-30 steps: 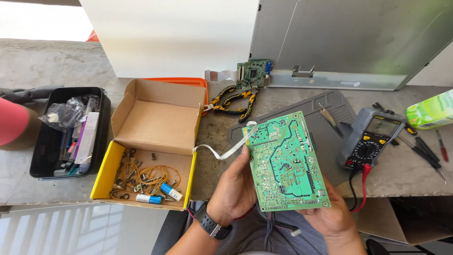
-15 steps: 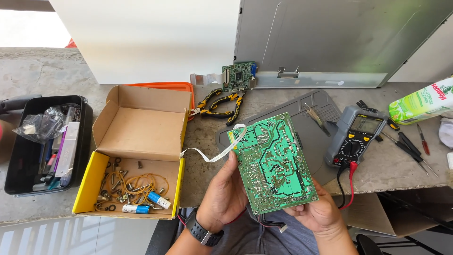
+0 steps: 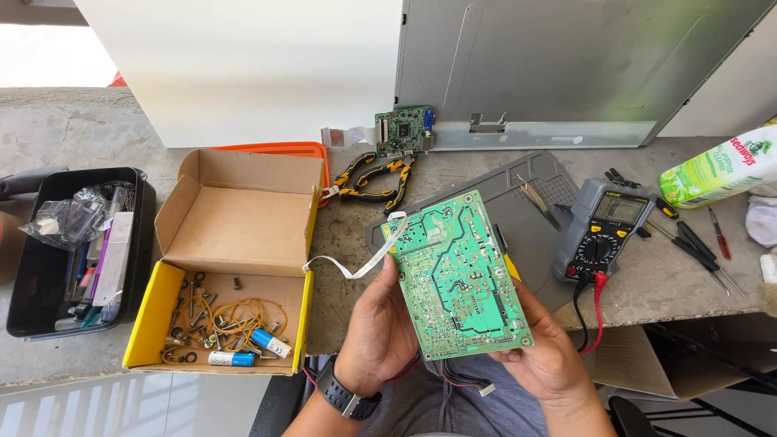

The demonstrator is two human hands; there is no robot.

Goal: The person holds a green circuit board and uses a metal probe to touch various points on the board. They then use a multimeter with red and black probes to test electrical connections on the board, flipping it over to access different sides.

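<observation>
Both hands close on one green circuit board [image 3: 463, 275]: the left hand [image 3: 380, 328] has its grip along the left edge, the right hand [image 3: 549, 356] under the lower right corner. Beyond the grip, on the desk [image 3: 672, 279], lie one multimeter [image 3: 603, 231], one pair of pliers [image 3: 374, 180] and one smaller board [image 3: 402, 131]; left of it, one open cardboard box [image 3: 235, 235].

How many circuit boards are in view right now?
2. The large green circuit board is held between the left hand and right hand. The small green circuit board lies on the grey concrete bench, by the yellow-and-black pliers. Others may be hidden.
</observation>
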